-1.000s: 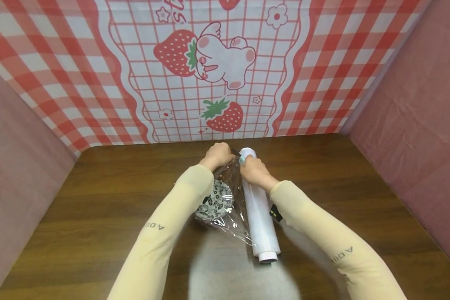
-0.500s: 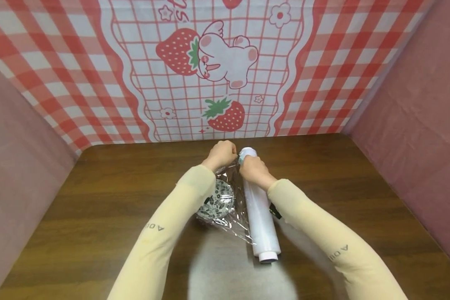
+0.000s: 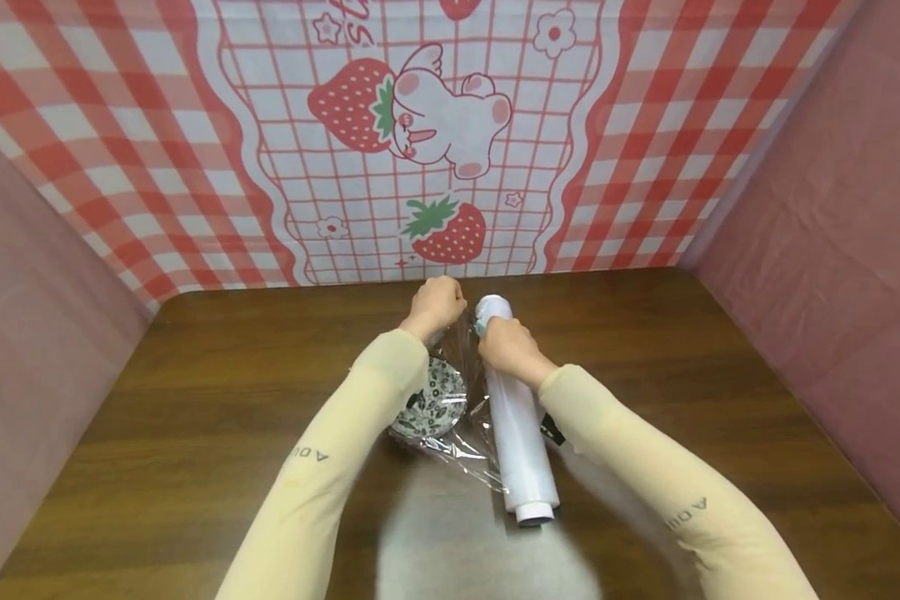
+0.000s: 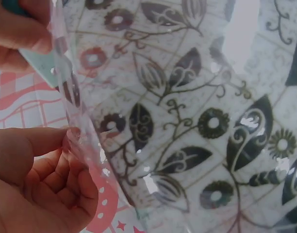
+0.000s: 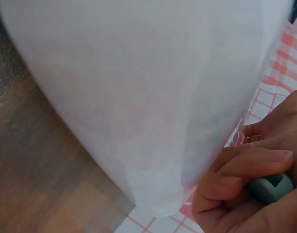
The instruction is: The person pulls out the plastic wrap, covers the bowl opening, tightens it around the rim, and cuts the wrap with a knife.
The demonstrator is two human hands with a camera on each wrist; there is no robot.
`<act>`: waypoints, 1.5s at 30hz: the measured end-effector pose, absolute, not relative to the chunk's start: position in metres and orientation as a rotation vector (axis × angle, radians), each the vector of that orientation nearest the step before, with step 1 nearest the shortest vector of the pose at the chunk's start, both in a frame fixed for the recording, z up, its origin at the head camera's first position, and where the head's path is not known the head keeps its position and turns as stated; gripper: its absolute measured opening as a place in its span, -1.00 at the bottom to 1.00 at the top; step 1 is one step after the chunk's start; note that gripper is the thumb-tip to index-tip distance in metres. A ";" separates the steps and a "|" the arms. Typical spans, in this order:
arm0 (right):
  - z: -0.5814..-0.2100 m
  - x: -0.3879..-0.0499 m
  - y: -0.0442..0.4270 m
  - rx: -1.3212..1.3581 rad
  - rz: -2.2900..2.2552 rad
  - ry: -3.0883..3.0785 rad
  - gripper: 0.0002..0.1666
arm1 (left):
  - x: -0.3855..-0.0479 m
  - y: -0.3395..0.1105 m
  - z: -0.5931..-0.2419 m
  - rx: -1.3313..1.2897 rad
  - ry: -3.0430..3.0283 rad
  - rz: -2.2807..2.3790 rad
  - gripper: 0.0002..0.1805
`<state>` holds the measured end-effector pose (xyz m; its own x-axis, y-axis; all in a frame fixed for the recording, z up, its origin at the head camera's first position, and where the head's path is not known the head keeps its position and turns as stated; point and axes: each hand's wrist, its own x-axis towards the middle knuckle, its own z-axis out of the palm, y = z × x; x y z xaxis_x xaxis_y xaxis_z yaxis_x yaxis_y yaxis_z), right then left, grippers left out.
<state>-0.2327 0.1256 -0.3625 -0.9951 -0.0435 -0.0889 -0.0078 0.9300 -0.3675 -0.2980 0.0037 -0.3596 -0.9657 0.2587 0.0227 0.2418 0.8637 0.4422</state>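
My left hand (image 3: pixel 437 304) pinches the edge of the clear cling film (image 4: pixel 75 141) between thumb and fingers, near the back of the table. The film stretches from a white roll (image 3: pixel 523 442) over a round dish (image 3: pixel 438 400) with a black-and-white leaf and flower pattern. My right hand (image 3: pixel 512 343) lies over the roll's far part, its fingers curled round a small teal tool (image 5: pixel 273 188). In the left wrist view, the tool's flat pale-green part (image 4: pixel 39 68) stands beside the film edge. My sleeve hides the dish's left side.
The brown wooden table (image 3: pixel 232 375) reaches back to a red-and-white strawberry cloth (image 3: pixel 450 125). Pink cloth walls stand at left and right. A dark wrist-camera mount (image 3: pixel 551 428) shows under my right sleeve.
My left hand has moved slightly left and back with the film edge, widening the gap between the hands. The dark tip seen earlier between the hands no longer shows.
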 end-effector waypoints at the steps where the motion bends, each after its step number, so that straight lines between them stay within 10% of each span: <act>1: -0.362 -0.232 0.126 -0.047 -0.565 2.991 -0.83 | -0.298 0.004 -0.360 0.402 2.996 0.711 -0.77; 45: -0.347 -0.177 0.134 -0.250 -0.432 2.844 -0.76 | -0.296 -0.001 -0.360 0.315 2.999 0.777 -0.54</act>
<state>-0.1768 0.1339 -0.3467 -0.9531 -0.2054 -0.2221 -0.1301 0.9412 -0.3119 -0.2957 -0.0007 -0.3598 -0.9791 0.2018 0.0241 0.1881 0.8549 0.4834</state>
